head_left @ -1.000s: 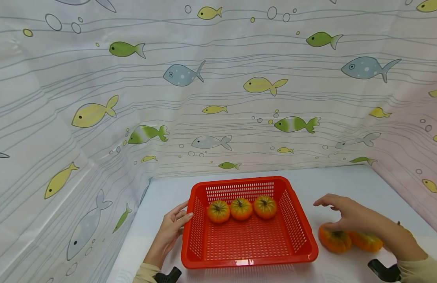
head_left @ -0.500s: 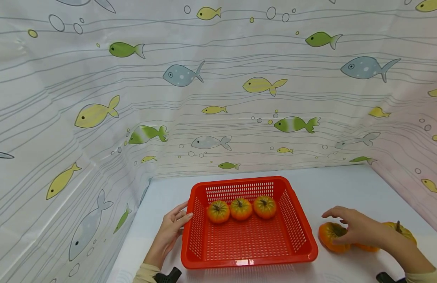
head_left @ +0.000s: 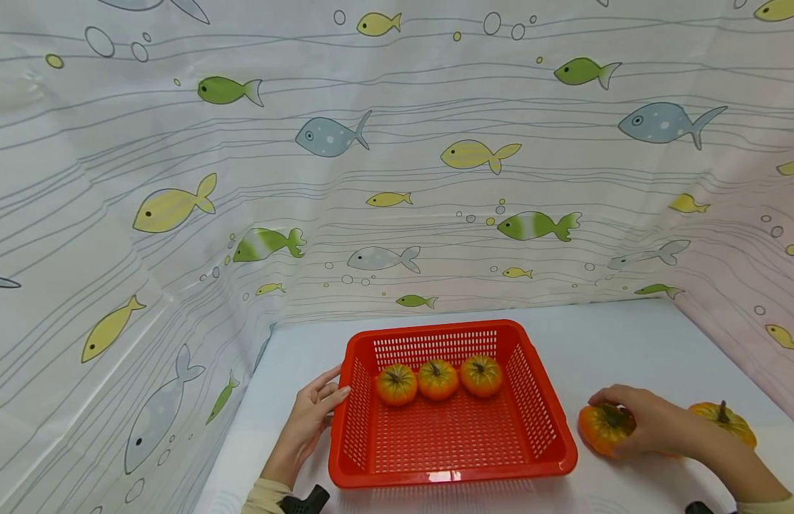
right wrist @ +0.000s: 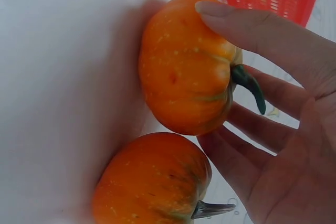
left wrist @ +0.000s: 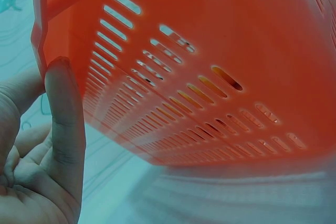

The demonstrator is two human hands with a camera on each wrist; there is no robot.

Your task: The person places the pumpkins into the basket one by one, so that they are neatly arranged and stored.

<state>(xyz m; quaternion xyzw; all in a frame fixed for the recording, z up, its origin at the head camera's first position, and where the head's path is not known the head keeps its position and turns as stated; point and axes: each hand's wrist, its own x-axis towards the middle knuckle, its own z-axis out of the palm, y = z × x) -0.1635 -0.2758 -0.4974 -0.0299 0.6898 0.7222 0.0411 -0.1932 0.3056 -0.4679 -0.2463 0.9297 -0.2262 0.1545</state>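
In the head view, a red plastic basket (head_left: 448,446) with slotted sides stands mid-table. Three small orange pumpkins (head_left: 438,380) sit in a row inside it, toward its back. My left hand (head_left: 311,414) holds the basket's left rim; the left wrist view has the thumb (left wrist: 64,114) against the rim's edge. Right of the basket, my right hand (head_left: 657,422) grips another pumpkin (right wrist: 184,72) on the table, thumb on one side and fingers around the other. A second loose pumpkin (right wrist: 152,182) lies close beside it, mostly hidden by the hand in the head view.
A further pumpkin (head_left: 725,421) rests at the far right, behind my right forearm. The white table (head_left: 602,335) is bounded at the back and sides by a fish-patterned curtain (head_left: 397,164).
My right hand has come down to the right and closed its fingers round the nearest loose pumpkin. The left hand and the basket have stayed in place.
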